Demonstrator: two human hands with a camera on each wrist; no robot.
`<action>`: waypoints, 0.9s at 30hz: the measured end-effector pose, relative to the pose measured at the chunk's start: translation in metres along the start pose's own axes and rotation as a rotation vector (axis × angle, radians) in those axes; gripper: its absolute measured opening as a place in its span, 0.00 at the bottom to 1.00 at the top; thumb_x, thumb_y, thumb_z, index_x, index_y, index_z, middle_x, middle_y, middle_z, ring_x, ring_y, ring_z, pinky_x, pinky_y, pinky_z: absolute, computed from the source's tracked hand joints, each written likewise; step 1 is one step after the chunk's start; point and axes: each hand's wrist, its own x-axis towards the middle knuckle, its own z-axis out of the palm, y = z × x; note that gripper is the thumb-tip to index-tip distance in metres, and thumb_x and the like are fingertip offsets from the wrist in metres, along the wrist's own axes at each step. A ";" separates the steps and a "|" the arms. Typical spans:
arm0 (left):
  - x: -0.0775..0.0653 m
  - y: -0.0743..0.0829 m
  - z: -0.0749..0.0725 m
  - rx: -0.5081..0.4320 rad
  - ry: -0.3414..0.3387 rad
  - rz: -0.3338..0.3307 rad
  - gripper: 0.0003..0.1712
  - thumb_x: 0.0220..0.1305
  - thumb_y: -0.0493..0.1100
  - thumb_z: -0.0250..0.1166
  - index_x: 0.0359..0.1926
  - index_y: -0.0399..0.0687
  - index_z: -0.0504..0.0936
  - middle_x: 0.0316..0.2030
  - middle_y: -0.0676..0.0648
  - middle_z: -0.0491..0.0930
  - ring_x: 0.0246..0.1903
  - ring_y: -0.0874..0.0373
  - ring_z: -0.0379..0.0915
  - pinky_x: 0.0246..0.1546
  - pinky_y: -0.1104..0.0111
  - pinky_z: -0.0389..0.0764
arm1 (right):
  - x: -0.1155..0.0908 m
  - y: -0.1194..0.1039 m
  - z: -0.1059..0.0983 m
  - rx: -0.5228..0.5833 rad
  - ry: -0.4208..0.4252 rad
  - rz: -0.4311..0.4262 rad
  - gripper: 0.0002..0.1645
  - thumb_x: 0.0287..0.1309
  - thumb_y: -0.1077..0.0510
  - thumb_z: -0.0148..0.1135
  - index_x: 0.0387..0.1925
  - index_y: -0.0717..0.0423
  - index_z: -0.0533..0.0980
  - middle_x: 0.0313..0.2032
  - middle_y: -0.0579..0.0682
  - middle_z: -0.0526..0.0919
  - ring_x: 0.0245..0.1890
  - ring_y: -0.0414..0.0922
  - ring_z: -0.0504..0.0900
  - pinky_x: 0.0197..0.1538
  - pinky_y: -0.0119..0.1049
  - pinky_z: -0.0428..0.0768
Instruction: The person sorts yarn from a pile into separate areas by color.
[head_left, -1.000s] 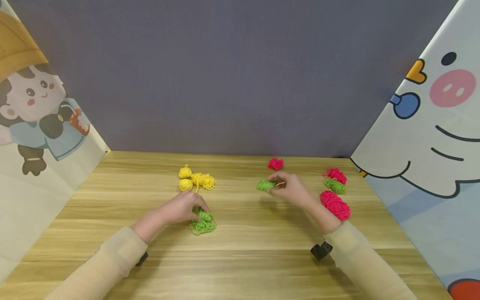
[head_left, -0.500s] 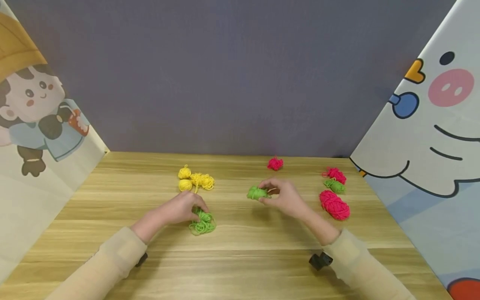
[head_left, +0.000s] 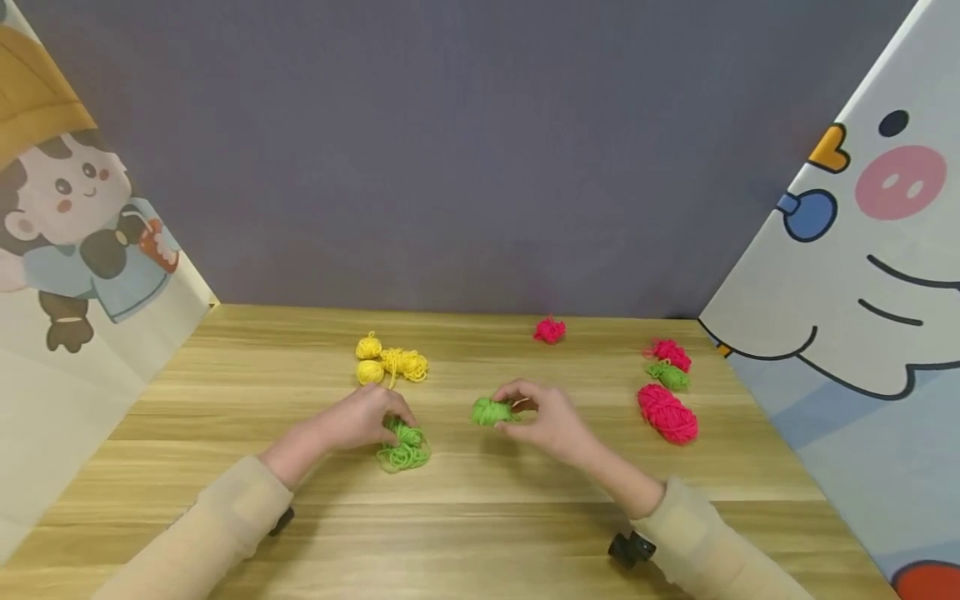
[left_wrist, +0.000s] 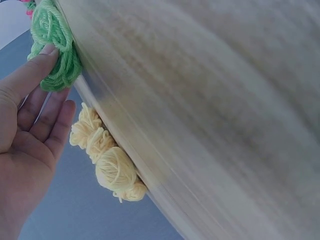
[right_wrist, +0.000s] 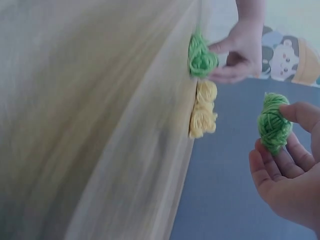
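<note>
My left hand (head_left: 369, 419) pinches a loose green yarn bundle (head_left: 406, 451) on the wooden table, left of the middle. In the left wrist view the thumb lies across that green yarn bundle (left_wrist: 56, 47), and the fingers sit behind it. My right hand (head_left: 550, 422) holds a smaller, tighter green yarn ball (head_left: 491, 411) between thumb and fingertips. The right wrist view shows this green yarn ball (right_wrist: 274, 123) raised off the table, apart from the left hand's bundle (right_wrist: 202, 59). Just beyond the left hand lie several yellow yarn balls (head_left: 405, 364) grouped together.
A small pink yarn ball (head_left: 550, 330) lies near the table's back edge. At the right are a pink yarn ball (head_left: 672, 355), a green yarn ball (head_left: 668, 375) and a larger pink skein (head_left: 667, 413). A grey panel (head_left: 465, 167) rises behind the table (head_left: 480, 533), with printed panels on both sides.
My right hand has carried the smaller green yarn ball leftward and nearer to me, closer to the left hand. The left hand stays in place on its green yarn bundle.
</note>
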 end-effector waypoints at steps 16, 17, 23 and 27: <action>0.000 0.001 0.000 -0.001 0.002 0.003 0.18 0.43 0.33 0.75 0.39 0.48 0.86 0.39 0.52 0.85 0.41 0.58 0.80 0.45 0.67 0.81 | -0.016 -0.019 0.040 0.000 -0.063 -0.069 0.22 0.41 0.66 0.74 0.42 0.58 0.79 0.42 0.50 0.84 0.40 0.42 0.82 0.46 0.36 0.82; 0.000 0.001 0.000 -0.002 0.001 0.003 0.18 0.43 0.33 0.74 0.39 0.48 0.86 0.39 0.52 0.85 0.42 0.58 0.80 0.45 0.67 0.81 | -0.017 -0.019 0.042 -0.002 -0.073 -0.067 0.21 0.42 0.66 0.74 0.42 0.57 0.79 0.42 0.49 0.84 0.40 0.41 0.82 0.46 0.36 0.82; -0.001 0.002 0.000 0.000 0.006 -0.012 0.18 0.43 0.33 0.74 0.39 0.48 0.86 0.39 0.53 0.85 0.42 0.58 0.80 0.46 0.67 0.80 | -0.021 -0.019 0.052 -0.003 -0.144 -0.033 0.20 0.44 0.62 0.73 0.42 0.54 0.79 0.42 0.46 0.84 0.40 0.38 0.81 0.46 0.32 0.81; -0.001 0.003 0.001 0.000 0.004 -0.032 0.18 0.43 0.34 0.75 0.39 0.49 0.86 0.39 0.53 0.85 0.42 0.59 0.79 0.46 0.68 0.80 | -0.021 -0.017 0.058 0.010 -0.174 -0.023 0.19 0.44 0.62 0.74 0.42 0.54 0.79 0.42 0.46 0.84 0.41 0.36 0.81 0.46 0.28 0.80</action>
